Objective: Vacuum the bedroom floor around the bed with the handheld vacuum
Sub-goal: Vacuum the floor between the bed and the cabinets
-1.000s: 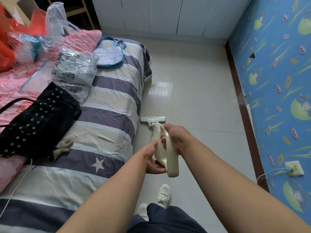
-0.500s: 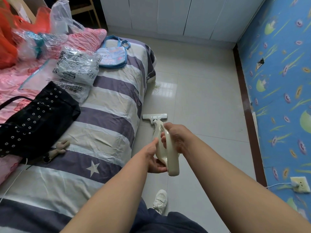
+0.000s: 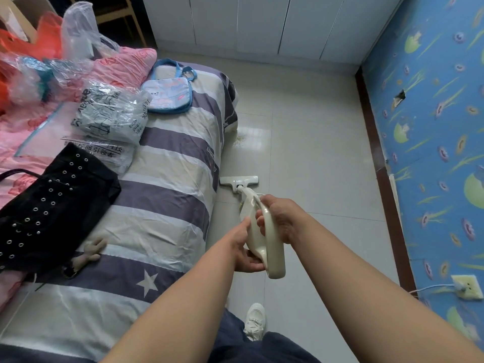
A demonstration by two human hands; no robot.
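Note:
A cream handheld vacuum [image 3: 264, 239] points forward and down, and its flat white floor head [image 3: 238, 181] rests on the pale tiled floor [image 3: 314, 166] beside the bed [image 3: 167, 163]. My right hand [image 3: 280, 218] is closed around the vacuum's loop handle from the right. My left hand [image 3: 245, 247] cups the underside of the vacuum's body. A small patch of yellowish crumbs [image 3: 239, 140] lies on the tiles ahead of the floor head, close to the bed's far corner.
The bed carries a black studded bag [image 3: 49, 216], plastic-wrapped packages [image 3: 110, 119], a blue pouch [image 3: 169, 94] and pink bedding. White wardrobe doors [image 3: 262, 24] close the far end. The blue papered wall [image 3: 432, 153] has an outlet with a plugged cord [image 3: 466, 286]. My white shoe [image 3: 255, 320] stands below.
The view has shifted slightly forward along the bed; the floor head sits a little farther along the tiles toward the crumbs. Both hands keep the same hold on the vacuum.

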